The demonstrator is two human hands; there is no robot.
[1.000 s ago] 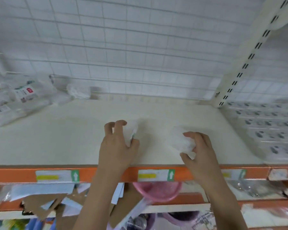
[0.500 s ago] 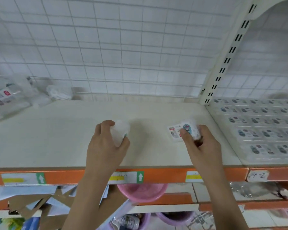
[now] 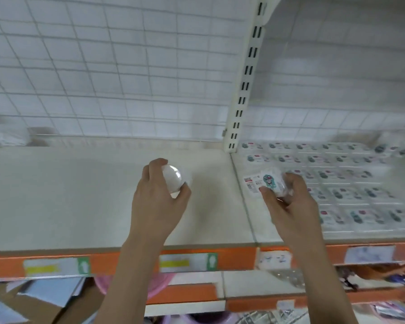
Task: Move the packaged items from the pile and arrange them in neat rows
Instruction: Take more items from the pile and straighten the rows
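The left hand (image 3: 158, 199) is curled round a clear packaged item (image 3: 173, 181), fingers over its top and thumb under its near side, holding it up above the middle of the shelf (image 3: 68, 195). The packet looks rounded and glossy, with a bright glint on it; any print on it is too blurred to read. The right hand (image 3: 288, 202) pinches a second packaged item (image 3: 267, 184) between thumb and curled fingers. This one shows a white label with a red mark and a barcode at its left end and a teal figure in the middle. It is held just right of the seam where the two shelf boards meet, above the left edge of the right-hand board.

On that right-hand board, rows of packaged items (image 3: 337, 174) lie flat, side by side, from the back edge toward the front edge; they carry the same teal-and-red print, smeared by blur. The left-hand board is bare around the left hand. At its far left, against the back, a blurred heap of packets (image 3: 5, 136) shows.

A slotted cream upright (image 3: 246, 76) rises from the back of the shelf at the seam, with white wire grid (image 3: 115, 66) behind. The front edge of the shelf is an orange strip (image 3: 117, 260) bearing price labels (image 3: 187, 263). Below it, a pink basin (image 3: 159, 284) and cardboard pieces (image 3: 21, 305) sit on lower shelves.
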